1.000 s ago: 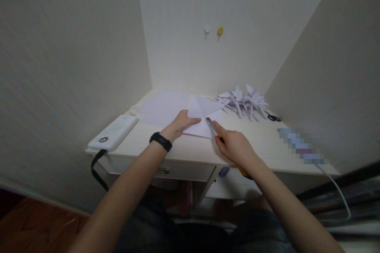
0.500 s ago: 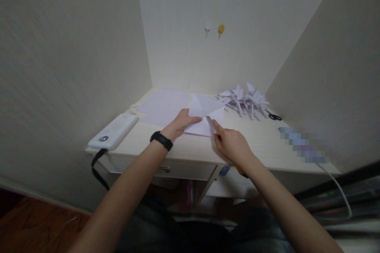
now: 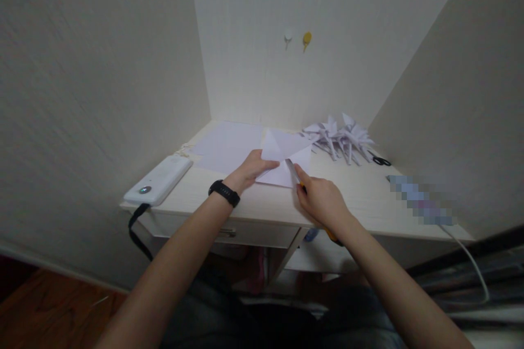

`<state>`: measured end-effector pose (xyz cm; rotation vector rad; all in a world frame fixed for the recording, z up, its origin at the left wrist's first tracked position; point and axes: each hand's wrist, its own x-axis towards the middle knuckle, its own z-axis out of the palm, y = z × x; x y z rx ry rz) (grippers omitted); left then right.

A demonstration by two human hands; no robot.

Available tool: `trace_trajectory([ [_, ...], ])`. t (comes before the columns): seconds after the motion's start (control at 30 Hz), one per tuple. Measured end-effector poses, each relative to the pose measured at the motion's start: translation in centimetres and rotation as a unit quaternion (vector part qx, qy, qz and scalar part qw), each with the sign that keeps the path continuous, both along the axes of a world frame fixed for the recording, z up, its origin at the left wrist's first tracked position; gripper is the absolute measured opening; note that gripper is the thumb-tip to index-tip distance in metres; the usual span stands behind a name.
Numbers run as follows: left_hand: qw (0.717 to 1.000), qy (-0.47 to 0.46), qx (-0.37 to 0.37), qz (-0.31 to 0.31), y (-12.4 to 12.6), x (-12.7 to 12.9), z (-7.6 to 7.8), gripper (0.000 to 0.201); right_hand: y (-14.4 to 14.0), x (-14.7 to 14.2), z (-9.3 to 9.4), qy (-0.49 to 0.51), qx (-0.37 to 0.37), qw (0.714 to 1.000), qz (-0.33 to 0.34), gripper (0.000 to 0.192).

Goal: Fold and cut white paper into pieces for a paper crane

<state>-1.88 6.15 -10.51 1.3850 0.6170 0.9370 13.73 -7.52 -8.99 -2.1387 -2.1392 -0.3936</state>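
Right at the near edge of the pale wooden bench [image 3: 368, 202], the right hand [image 3: 323, 202] has its grip clenched around a yellow-handled utility knife [image 3: 295, 177], blade laid on the lower right edge of a creased white folded paper sheet [image 3: 284, 158]. Left hand [image 3: 250, 170], black wristband on, presses flat on that sheet's left side, fingers loose, not grasping. Off to the left sits a white oblong power bank [image 3: 159, 180]. Further back there's a flat white paper sheet [image 3: 227, 144], a pile of white folded paper cranes [image 3: 339, 136] and small black scissors [image 3: 381, 161].
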Motion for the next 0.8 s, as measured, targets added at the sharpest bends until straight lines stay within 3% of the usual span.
trace_trajectory([
  [0.8,1.000,0.008,0.002,-0.018,0.14,-0.04,-0.29,0.038,-0.03,-0.19,0.16,-0.017,-0.011,1.000,-0.006,0.059],
])
